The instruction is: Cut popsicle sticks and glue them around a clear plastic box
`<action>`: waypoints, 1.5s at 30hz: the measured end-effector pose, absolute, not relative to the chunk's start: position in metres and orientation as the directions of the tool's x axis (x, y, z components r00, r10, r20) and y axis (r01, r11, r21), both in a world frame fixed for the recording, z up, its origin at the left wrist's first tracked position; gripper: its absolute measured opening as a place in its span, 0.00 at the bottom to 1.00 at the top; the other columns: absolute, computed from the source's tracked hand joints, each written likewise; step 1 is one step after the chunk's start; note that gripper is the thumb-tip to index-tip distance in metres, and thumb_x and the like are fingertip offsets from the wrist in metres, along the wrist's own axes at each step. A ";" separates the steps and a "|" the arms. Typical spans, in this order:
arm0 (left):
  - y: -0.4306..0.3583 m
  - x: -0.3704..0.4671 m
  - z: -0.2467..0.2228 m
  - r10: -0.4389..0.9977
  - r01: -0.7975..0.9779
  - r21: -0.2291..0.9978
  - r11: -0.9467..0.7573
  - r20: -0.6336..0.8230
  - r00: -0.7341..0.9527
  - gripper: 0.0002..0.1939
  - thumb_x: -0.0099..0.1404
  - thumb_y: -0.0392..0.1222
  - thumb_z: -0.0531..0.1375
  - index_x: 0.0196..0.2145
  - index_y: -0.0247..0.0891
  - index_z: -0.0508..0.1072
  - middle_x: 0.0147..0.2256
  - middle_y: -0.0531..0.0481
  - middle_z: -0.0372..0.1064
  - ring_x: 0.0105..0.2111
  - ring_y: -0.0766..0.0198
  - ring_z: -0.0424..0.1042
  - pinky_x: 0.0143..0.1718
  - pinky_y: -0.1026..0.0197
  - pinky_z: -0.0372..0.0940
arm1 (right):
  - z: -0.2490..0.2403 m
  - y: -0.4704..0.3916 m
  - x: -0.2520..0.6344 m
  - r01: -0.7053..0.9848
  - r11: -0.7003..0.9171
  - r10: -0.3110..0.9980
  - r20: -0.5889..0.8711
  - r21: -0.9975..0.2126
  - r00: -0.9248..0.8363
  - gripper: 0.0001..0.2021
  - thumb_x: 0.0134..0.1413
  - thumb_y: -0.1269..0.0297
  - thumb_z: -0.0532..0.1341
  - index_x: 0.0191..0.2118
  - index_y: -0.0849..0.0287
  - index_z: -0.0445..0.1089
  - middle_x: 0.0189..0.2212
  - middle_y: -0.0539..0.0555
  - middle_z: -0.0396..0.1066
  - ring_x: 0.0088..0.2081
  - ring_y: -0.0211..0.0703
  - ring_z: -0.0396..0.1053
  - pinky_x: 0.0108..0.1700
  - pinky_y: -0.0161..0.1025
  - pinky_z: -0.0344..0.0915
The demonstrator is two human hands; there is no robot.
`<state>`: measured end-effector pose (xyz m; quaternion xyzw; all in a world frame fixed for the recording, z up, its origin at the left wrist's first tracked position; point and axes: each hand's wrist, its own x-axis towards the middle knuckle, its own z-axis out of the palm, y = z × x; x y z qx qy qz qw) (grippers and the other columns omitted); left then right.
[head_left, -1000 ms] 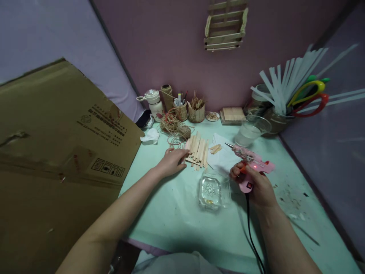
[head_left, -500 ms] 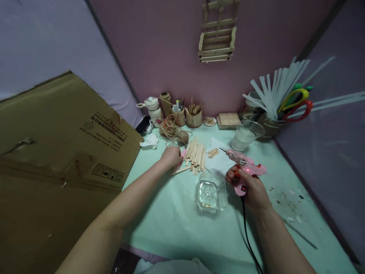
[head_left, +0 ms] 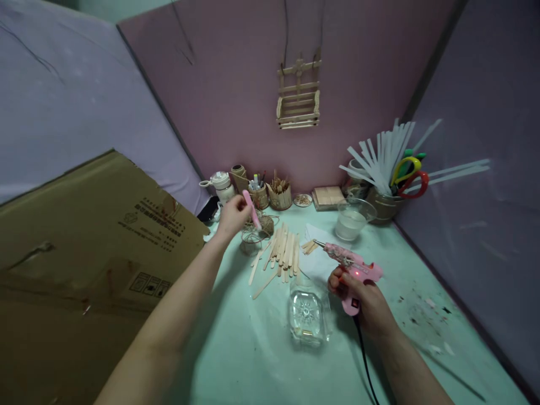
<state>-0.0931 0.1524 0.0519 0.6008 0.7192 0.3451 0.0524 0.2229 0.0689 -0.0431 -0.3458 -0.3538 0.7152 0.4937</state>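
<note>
My left hand is closed on a slim pink tool with a pale lower end; its exact kind does not show. It is raised over the ball of twine, left of a loose pile of wooden craft sticks. My right hand grips a pink hot glue gun by its handle, a red light glowing on it. The metal nozzle points left toward a few short sticks on white paper. A clear plastic container rests between my arms.
A big cardboard sheet leans at the left. Along the back stand a bottle, a pen cup, a stick cup and a clear cup. Scissors and white strips fill a pot at right. A stick-built hanger hangs on the wall.
My left hand has lifted the pink tool off the table beside the sticks, moving up and left. Some sticks at the pile's left now lie uncovered. The view has tilted upward.
</note>
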 end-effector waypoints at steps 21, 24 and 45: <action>0.245 -0.102 0.070 0.867 0.893 0.359 0.271 0.312 -0.389 0.20 0.65 0.41 0.58 0.51 0.24 0.71 0.47 0.34 0.73 0.49 0.52 0.70 0.51 0.57 0.60 | -0.044 0.066 0.225 -0.413 -0.269 0.944 -0.153 -0.870 -0.294 0.16 0.47 0.49 0.70 0.30 0.58 0.75 0.26 0.52 0.71 0.32 0.42 0.67 0.35 0.37 0.64; 0.200 -0.089 0.064 0.927 0.937 0.321 0.139 0.292 -0.237 0.18 0.70 0.39 0.50 0.51 0.29 0.70 0.46 0.39 0.74 0.45 0.58 0.70 0.49 0.58 0.61 | -0.043 0.067 0.226 -0.422 -0.278 0.942 -0.160 -0.863 -0.293 0.16 0.46 0.49 0.71 0.30 0.58 0.75 0.26 0.52 0.71 0.31 0.41 0.66 0.35 0.35 0.64; 0.061 -0.064 -0.026 0.929 0.906 0.219 0.362 -0.168 -0.331 0.10 0.60 0.33 0.53 0.33 0.35 0.75 0.38 0.34 0.76 0.42 0.47 0.75 0.41 0.55 0.63 | -0.042 0.070 0.226 -0.418 -0.253 0.960 -0.172 -0.873 -0.222 0.15 0.42 0.53 0.73 0.29 0.58 0.74 0.25 0.52 0.70 0.29 0.41 0.67 0.30 0.36 0.65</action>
